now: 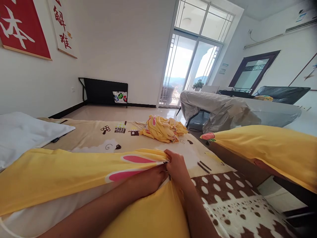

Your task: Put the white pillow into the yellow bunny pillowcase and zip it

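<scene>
A pillow in a yellow pillowcase (61, 172) with pink rabbit-ear print lies across my lap on the bed. My left hand (151, 178) is tucked at the open end of the case, fingers curled on the fabric edge. My right hand (177, 167) pinches the same corner of the pillowcase opening from above, fingers closed on the cloth. White pillow filling shows under the yellow cover at the lower left.
A crumpled yellow cloth (163, 128) lies farther up the beige cartoon-print bedsheet (99, 132). A white pillow (22, 132) sits at the left. Another yellow pillow (267, 148) lies at the right. A grey covered table (230, 110) stands before glass doors.
</scene>
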The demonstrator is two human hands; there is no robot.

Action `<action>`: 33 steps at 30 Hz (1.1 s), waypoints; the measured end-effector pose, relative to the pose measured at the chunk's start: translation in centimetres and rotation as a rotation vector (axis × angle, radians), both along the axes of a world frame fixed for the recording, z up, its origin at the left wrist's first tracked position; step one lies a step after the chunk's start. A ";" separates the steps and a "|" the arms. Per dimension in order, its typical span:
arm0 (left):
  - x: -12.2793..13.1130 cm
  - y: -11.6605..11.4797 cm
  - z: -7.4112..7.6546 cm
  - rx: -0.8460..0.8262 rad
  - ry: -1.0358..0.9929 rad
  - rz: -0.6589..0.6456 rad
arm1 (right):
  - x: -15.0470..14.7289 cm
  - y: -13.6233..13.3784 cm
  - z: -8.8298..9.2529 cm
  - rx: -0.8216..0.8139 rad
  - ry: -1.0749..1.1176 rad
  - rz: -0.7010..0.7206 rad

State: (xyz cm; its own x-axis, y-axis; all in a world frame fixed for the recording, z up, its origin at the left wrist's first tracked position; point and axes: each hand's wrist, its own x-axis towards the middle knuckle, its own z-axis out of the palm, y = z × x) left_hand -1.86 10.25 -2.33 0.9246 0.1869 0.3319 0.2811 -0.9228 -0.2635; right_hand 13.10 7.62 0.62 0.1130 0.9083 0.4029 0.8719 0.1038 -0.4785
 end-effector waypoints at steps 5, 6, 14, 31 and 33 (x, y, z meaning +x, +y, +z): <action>-0.2 -0.1 0.5 0.087 -0.013 0.001 | 0.0 0.3 -0.5 0.015 0.065 0.040; -0.3 -0.1 0.5 0.069 -0.012 0.006 | 0.0 0.3 -0.5 0.021 0.081 0.048; -0.3 -0.2 0.2 -0.015 -0.023 0.070 | -0.2 0.2 -0.3 0.093 0.204 0.101; 0.5 0.5 -1.0 -0.158 0.029 0.016 | 0.8 0.3 -0.6 -0.065 0.015 0.112; 0.5 0.4 -0.6 -0.137 0.040 -0.017 | 0.6 0.2 -0.6 -0.097 -0.001 0.086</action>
